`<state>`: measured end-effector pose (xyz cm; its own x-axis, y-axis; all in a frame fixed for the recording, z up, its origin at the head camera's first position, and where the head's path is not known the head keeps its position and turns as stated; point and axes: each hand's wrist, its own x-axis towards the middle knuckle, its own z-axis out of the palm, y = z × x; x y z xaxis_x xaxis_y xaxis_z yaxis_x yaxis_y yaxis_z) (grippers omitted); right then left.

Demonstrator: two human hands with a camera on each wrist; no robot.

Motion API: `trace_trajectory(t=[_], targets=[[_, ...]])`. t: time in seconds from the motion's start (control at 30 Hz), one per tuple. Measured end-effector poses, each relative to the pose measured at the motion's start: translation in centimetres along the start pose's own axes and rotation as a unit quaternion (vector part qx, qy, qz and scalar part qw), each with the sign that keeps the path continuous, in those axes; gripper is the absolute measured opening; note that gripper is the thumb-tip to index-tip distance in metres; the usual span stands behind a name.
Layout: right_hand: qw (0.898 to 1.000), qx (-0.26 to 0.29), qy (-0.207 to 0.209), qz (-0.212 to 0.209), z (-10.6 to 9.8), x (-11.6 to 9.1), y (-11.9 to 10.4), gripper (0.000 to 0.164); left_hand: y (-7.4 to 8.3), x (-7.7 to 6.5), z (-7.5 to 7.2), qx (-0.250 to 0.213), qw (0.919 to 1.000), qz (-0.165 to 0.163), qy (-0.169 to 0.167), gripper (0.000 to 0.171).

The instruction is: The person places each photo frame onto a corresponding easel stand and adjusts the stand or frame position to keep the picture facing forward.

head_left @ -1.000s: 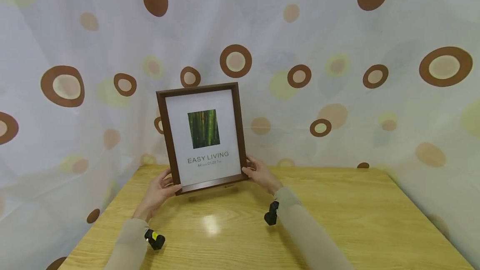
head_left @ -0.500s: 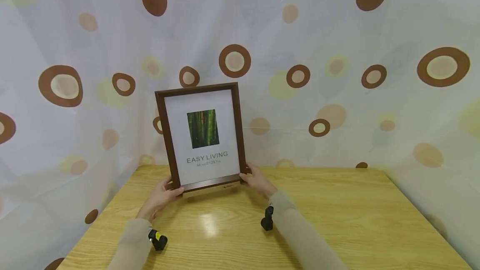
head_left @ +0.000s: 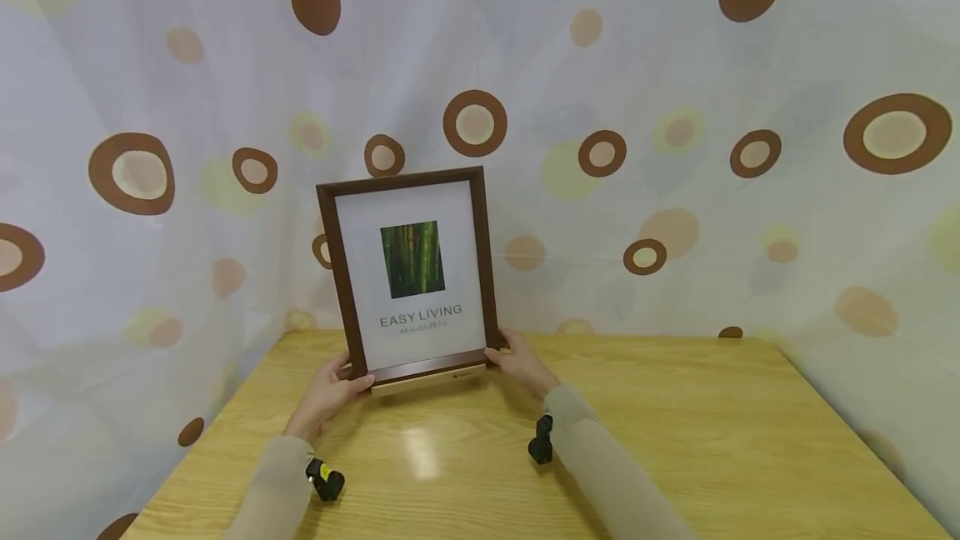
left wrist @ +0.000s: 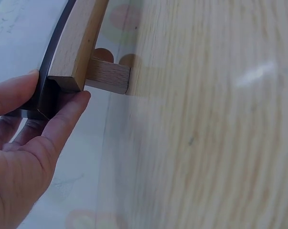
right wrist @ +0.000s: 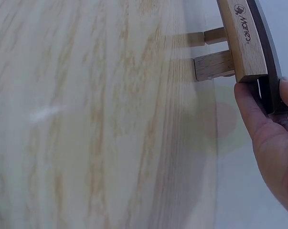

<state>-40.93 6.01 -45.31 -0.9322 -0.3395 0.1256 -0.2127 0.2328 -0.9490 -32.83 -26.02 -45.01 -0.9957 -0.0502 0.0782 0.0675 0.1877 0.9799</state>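
A dark brown picture frame (head_left: 342,282) leans back, slightly tilted, on a pale wooden easel. Its front carries a green bamboo print (head_left: 412,261) and the words "EASY LIVING". Below its bottom edge runs the easel ledge (head_left: 429,382), also seen in the left wrist view as a wooden bar (left wrist: 71,55). My left hand (head_left: 330,397) grips the lower left corner, thumb in front and a fingertip against the ledge end. At the lower right corner my right hand (head_left: 527,367) pinches the frame, one finger touching the ledge (right wrist: 245,50) in the right wrist view. Most of the easel is hidden.
The easel stands on a light wood table (head_left: 675,423), towards its back left. A pale curtain (head_left: 540,57) with brown and yellow circles surrounds the table at the back and sides. Short easel legs (right wrist: 214,65) stick out beneath the ledge.
The right hand has slid slightly lower at its corner, and the left hand has shifted a little. More of the pale ledge now shows under the frame, which both hands still hold.
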Motion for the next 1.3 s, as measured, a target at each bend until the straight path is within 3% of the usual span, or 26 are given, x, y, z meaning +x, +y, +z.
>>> trace_trajectory(t=[0.17,0.33,0.57,1.0,1.3], targets=[[1.0,0.022,-0.014,0.002,-0.3,-0.4,0.0,0.067,-0.2,0.1,0.3,-0.006,0.9999,-0.008,0.005,0.063],[1.0,0.003,-0.006,0.014,-1.0,-0.8,0.1,0.069,0.1,0.3,0.8,-0.009,0.9999,-0.005,0.0,0.063],[1.0,-0.012,0.01,0.022,-2.3,-1.2,0.5,0.069,0.3,0.8,2.1,-0.013,0.9997,0.005,-0.022,0.059],[0.999,-0.025,0.027,0.031,-3.8,-2.8,1.3,0.068,0.5,0.4,4.2,-0.017,0.9996,-0.007,-0.022,0.063],[0.998,-0.036,0.021,0.036,-6.1,-4.0,1.4,0.071,1.2,1.2,6.3,-0.026,0.9989,0.001,-0.039,0.062]])
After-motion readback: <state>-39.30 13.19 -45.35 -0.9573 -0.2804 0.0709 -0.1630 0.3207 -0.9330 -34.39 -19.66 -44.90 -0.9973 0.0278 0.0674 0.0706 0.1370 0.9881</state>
